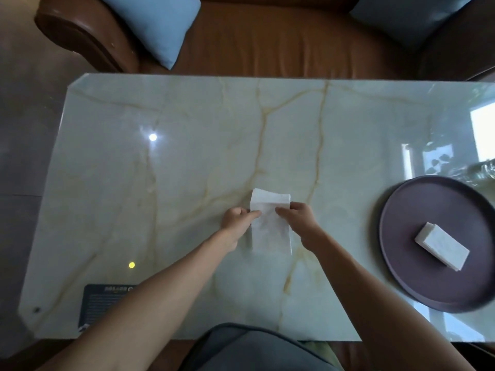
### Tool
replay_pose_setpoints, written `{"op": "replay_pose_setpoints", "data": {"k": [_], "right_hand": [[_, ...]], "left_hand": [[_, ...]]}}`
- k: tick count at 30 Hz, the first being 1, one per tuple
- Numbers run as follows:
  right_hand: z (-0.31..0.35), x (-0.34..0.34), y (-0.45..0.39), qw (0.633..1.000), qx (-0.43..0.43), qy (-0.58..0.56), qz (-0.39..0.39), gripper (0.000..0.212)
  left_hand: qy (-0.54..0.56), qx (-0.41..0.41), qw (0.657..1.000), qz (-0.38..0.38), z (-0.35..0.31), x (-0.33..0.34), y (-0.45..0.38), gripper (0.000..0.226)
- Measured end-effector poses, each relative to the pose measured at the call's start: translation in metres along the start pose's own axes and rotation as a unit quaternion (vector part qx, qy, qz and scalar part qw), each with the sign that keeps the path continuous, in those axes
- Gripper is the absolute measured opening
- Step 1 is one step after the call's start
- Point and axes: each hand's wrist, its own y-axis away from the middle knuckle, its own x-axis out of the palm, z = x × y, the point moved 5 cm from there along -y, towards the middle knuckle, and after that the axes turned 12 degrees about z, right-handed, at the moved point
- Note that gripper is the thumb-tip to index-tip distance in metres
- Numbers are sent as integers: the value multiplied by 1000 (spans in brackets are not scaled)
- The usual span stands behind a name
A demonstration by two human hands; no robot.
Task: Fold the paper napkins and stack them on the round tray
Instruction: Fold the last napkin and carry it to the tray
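A white paper napkin [270,223] lies in the middle of the marble table [187,156], with its far end lifted and curling toward me. My left hand [237,219] pinches the napkin's left edge. My right hand [297,215] pinches the right edge opposite it. To the right sits the round dark purple tray [401,215], which holds a small stack of folded white napkins [442,246] near its centre.
A black card or label [104,301] lies at the table's near left corner. Something clear and shiny [479,174] shows at the right edge behind the tray. A brown leather sofa [267,38] with blue cushions [158,25] stands beyond the far edge.
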Motion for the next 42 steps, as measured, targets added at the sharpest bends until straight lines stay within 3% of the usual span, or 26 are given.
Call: {"op": "replay_pose_setpoints", "data": {"k": [2, 5, 8, 16, 22, 26, 29, 31, 34, 36, 40, 42], "right_hand": [[9, -6, 8, 1000, -26, 7, 13, 15], [30, -13, 28, 996, -68, -1, 61, 14], [47, -23, 48, 990, -99, 12, 97, 18], [77, -56, 90, 981, -167, -3, 99, 20], [82, -78, 114, 978, -196, -52, 47, 21], [86, -84, 129, 973, -221, -52, 48, 15], [89, -90, 138, 970, -239, -43, 29, 5], [92, -94, 145, 969, -244, -28, -4, 13], [99, -99, 155, 962, -264, 59, -48, 45], [105, -98, 159, 938, -295, 167, -66, 54], [120, -101, 163, 887, -321, 307, -124, 13], [126, -102, 165, 864, -344, 343, -131, 10]], "left_hand": [[12, 13, 1000, 5, -4, 0, 2, 56], [53, 34, 995, 78, -22, 8, 15, 74], [55, 101, 984, 136, -52, 18, 32, 64], [-7, 221, 963, 153, -109, 33, 65, 94], [-23, 305, 938, 160, -129, 52, 95, 80], [-94, 339, 929, 118, -142, 60, 114, 41], [-142, 355, 920, 81, -148, 64, 126, 28], [-169, 365, 914, 59, -150, 65, 129, 22], [-201, 375, 904, 47, -152, 69, 134, 17], [-219, 372, 901, 43, -155, 72, 138, 16], [-243, 368, 897, 35, -163, 74, 146, 17], [-265, 381, 886, 26, -167, 73, 148, 15]]}}
